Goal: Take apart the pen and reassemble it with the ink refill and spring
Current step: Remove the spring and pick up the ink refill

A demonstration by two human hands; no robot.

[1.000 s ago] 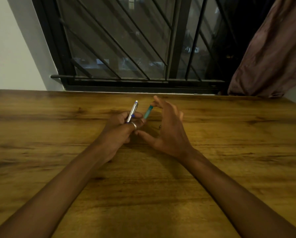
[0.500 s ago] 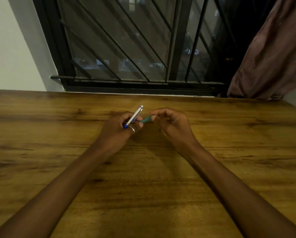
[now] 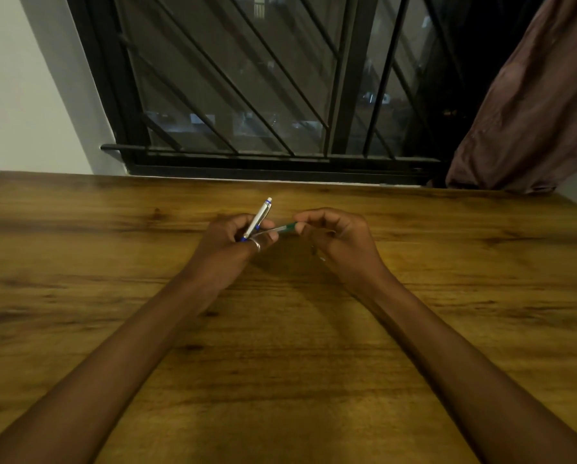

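Left hand [image 3: 228,241], grip closed on the silver pen barrel [image 3: 258,217], tilted up toward the window [image 3: 280,78]. Right hand [image 3: 339,236], grip pinching the green pen tip [image 3: 287,227], angled at the barrel's lower end. Bare desk [image 3: 79,262] surrounds both, edges well apart.

Two hands work above one wooden table [image 3: 314,363]: one left hand [image 3: 228,239] and one right hand [image 3: 340,239]. There are two pen pieces, one silver barrel [image 3: 259,217] and one green piece [image 3: 285,227]. One ring [image 3: 255,244] shows on the left hand. Behind stand one barred window [image 3: 263,78] and one curtain [image 3: 531,102].
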